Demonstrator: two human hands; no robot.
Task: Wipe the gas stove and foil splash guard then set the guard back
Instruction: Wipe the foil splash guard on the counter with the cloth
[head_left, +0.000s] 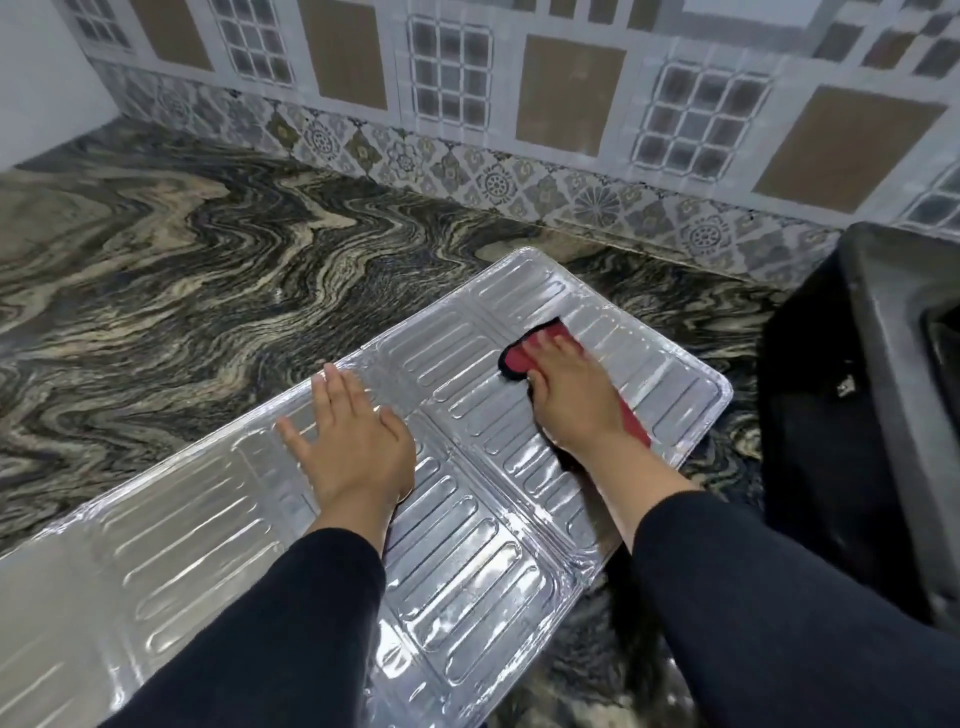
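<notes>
Countertop: cloth half-hidden underhand.

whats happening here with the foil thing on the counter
A person is wiping the foil guard, which lies flat on the counter. The left hand presses flat on it to steady it, while the right hand pushes a red cloth over its far end. The stove sits to the right.

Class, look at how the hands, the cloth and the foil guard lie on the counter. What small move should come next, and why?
Probably slide the red cloth onward along the ribbed panel under the right hand. The foil splash guard lies flat on the counter, the left hand presses it open-palmed to steady it, and the cloth covers only part of that far panel.
</notes>
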